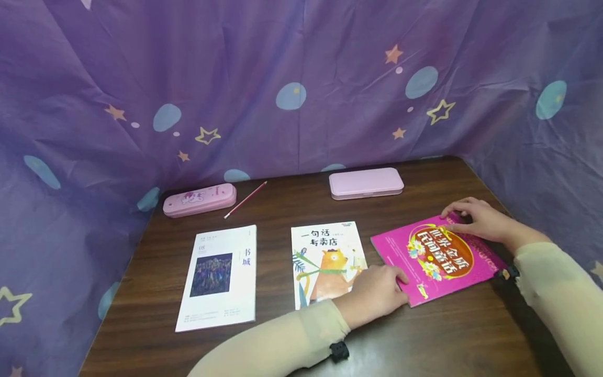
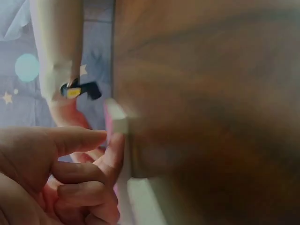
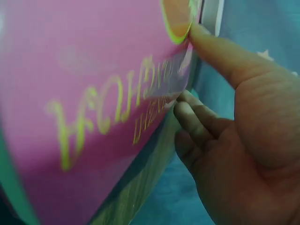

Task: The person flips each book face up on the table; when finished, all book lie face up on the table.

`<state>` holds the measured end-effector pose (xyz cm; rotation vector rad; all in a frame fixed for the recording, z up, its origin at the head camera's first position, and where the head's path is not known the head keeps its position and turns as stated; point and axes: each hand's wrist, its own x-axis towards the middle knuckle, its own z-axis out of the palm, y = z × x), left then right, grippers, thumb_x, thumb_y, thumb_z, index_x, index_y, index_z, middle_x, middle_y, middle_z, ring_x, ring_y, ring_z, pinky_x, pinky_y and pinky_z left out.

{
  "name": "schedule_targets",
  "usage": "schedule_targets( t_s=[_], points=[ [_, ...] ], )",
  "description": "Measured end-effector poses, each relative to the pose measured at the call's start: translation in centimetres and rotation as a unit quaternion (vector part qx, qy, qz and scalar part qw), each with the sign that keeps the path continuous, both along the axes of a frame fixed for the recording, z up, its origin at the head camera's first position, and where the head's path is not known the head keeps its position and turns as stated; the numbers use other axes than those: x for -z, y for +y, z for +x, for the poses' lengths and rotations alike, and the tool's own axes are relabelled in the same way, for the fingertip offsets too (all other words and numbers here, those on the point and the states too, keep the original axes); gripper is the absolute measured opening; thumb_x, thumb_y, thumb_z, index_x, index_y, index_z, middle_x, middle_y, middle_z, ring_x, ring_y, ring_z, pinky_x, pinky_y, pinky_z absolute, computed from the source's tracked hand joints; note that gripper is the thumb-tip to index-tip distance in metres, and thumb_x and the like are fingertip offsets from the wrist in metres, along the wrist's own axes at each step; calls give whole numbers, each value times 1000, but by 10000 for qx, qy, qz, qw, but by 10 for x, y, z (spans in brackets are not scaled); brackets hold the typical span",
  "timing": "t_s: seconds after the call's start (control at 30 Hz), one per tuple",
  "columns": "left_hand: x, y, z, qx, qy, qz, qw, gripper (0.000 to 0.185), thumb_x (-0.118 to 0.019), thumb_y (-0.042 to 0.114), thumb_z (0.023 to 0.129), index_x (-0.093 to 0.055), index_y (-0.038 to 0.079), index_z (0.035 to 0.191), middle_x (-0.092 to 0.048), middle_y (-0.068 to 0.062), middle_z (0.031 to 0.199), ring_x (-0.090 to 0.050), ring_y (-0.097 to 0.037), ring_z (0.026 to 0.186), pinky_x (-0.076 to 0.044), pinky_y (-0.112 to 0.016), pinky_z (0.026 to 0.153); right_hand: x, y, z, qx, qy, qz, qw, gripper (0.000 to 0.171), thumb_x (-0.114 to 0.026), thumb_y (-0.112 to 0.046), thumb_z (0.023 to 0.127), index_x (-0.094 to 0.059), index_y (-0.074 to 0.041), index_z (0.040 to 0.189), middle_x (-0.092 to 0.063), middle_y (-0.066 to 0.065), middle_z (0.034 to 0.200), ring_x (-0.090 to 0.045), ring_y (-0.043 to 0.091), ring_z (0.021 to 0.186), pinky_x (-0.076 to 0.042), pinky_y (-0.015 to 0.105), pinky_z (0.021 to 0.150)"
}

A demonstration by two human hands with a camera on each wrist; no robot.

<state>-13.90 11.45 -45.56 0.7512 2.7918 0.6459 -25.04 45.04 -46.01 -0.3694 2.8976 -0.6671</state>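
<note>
A magenta book [image 1: 438, 259] with yellow and white lettering lies at the right of the brown table [image 1: 424, 335]. My left hand [image 1: 400, 285] holds its near left edge with curled fingers; in the left wrist view the fingertips [image 2: 110, 154] pinch the book's corner [image 2: 119, 124]. My right hand [image 1: 459, 220] grips the far right corner. The right wrist view shows its thumb [image 3: 220, 51] on the cover [image 3: 93, 93] and the fingers curled under the edge. The book looks slightly raised at that side.
A picture book with a bear [image 1: 327, 262] lies just left of the magenta book, and a white book [image 1: 219, 277] further left. Two pink pencil cases [image 1: 199, 199] [image 1: 366, 183] and a pencil [image 1: 245, 200] lie at the back. Purple starred cloth [image 1: 301, 94] walls the table.
</note>
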Motion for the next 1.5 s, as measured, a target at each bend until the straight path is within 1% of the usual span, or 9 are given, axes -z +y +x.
schedule_targets(
  t_s=[0.07, 0.13, 0.23, 0.4, 0.57, 0.77, 0.97, 1.33, 1.5],
  points=[
    [-3, -3, -10, 6, 149, 20, 9999, 23, -78, 30, 84, -77, 31, 107, -67, 23, 75, -57, 5, 67, -39, -14, 56, -2, 0, 3, 110, 122, 140, 9998, 33, -82, -31, 89, -71, -13, 114, -63, 23, 120, -52, 38, 109, -39, 57, 93],
    [-7, -7, -24, -77, 241, 189, 9995, 24, -76, 27, 86, -77, 28, 109, -67, 21, 77, -58, 3, 69, -39, -14, 57, -3, 3, 6, 146, 382, 358, 9985, 28, -85, -29, 86, -74, -15, 107, -67, 14, 107, -56, 26, 94, -45, 45, 83],
    [-8, -13, -46, -315, 432, 602, 9968, 24, -76, 21, 87, -76, 23, 112, -67, 18, 80, -56, 2, 69, -40, -14, 59, -6, 9, 15, 168, 507, 525, 9972, 20, -87, -23, 82, -75, -17, 98, -67, -1, 89, -52, 9, 75, -42, 30, 68],
    [-11, -20, -76, -659, 500, 809, 9933, 21, -78, 23, 89, -76, 22, 110, -75, 11, 94, -65, -2, 84, -48, -18, 72, -14, 16, 32, 223, -116, 567, 9981, 20, -86, -23, 82, -76, -14, 97, -70, -6, 84, -50, 5, 68, -39, 26, 61],
    [-8, -21, -91, -746, 382, 726, 9938, 14, -78, 27, 90, -79, 25, 105, -78, 11, 102, -70, -8, 99, -52, -23, 80, -20, 20, 45, 200, -501, 519, 9972, 26, -87, -26, 80, -75, -13, 100, -71, -4, 88, -54, 6, 70, -42, 25, 62],
    [-1, -18, -100, -549, 167, 627, 9964, 14, -78, 28, 91, -81, 26, 105, -79, 13, 102, -71, -7, 100, -52, -22, 83, -19, 30, 65, 75, -764, 159, 9969, 35, -88, -24, 78, -74, -8, 105, -68, -6, 87, -54, 0, 67, -45, 24, 60],
    [3, -15, -102, -241, 111, 432, 9987, 12, -78, 28, 91, -82, 26, 103, -74, 13, 85, -63, -4, 79, -47, -18, 72, -14, 36, 76, -172, -625, -114, 9978, 35, -89, -20, 78, -72, -7, 106, -65, -11, 75, -55, 0, 62, -43, 24, 57],
    [1, -15, -96, -300, 124, 423, 9986, 11, -78, 25, 91, -81, 25, 101, -75, 12, 87, -64, -5, 82, -49, -19, 75, -11, 38, 79, -329, -557, -249, 9976, 43, -93, -18, 70, -71, -9, 105, -64, -9, 76, -52, 0, 60, -41, 25, 54],
    [1, -16, -95, -304, 32, 467, 9984, 12, -79, 25, 89, -81, 24, 101, -74, 12, 84, -61, -3, 75, -46, -17, 69, -10, 40, 76, -321, -573, -233, 9976, 42, -93, -18, 71, -72, -8, 106, -67, -11, 82, -54, 1, 62, -43, 25, 55]
  ],
)
